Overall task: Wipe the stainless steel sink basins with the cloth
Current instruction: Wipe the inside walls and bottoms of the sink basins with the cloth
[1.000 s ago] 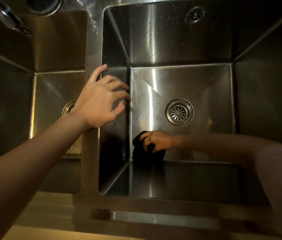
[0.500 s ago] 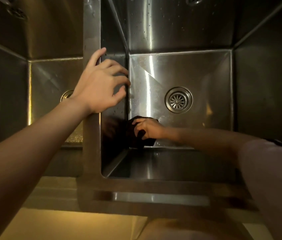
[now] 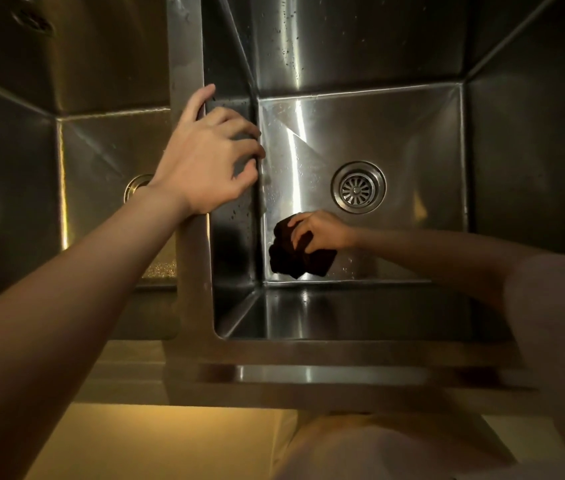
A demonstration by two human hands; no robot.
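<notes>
A double stainless steel sink fills the view. Deep in the right basin [image 3: 412, 133], my right hand [image 3: 320, 232] presses a dark crumpled cloth [image 3: 294, 258] onto the floor at the near-left corner, just below the round drain [image 3: 358, 187]. My left hand [image 3: 210, 157] rests on the divider [image 3: 185, 64] between the basins, thumb on the top edge and fingers curled over the right basin's side wall. The left basin [image 3: 101, 143] lies beyond my left forearm, its drain [image 3: 135, 185] partly hidden by my wrist.
Water droplets speckle the right basin's back wall [image 3: 343, 39] and left wall. The sink's front rim [image 3: 326, 374] runs across the near side, with a pale counter edge [image 3: 156, 441] below it. My light sleeve [image 3: 558, 334] covers the lower right.
My right hand has slid the cloth to the right along the basin floor, away from the left wall and nearer the drain. My left hand has stayed on the divider.
</notes>
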